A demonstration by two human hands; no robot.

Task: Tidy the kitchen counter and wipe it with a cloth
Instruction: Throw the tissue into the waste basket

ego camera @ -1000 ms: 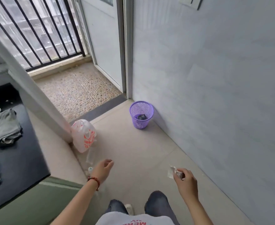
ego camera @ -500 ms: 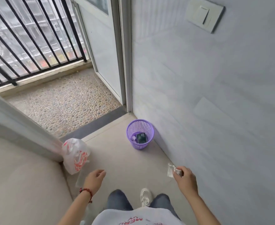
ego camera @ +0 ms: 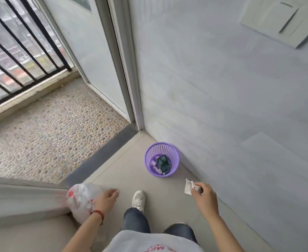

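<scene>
A crinkly white bag (ego camera: 82, 199) with red print too creased to read slumps on the floor at the wall's foot, just behind the left hand (ego camera: 106, 200), which hangs with loose fingers and grips nothing. Smooth bare tile (ego camera: 124, 171) lies open ahead to the round purple mesh bin (ego camera: 161, 159), set in the corner with scraps inside. The right hand (ego camera: 205, 197) pinches a crumpled white paper (ego camera: 189, 187) near the bin.

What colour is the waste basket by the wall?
Purple, with a perforated mesh wall; the waste basket shows in the head view.
</scene>
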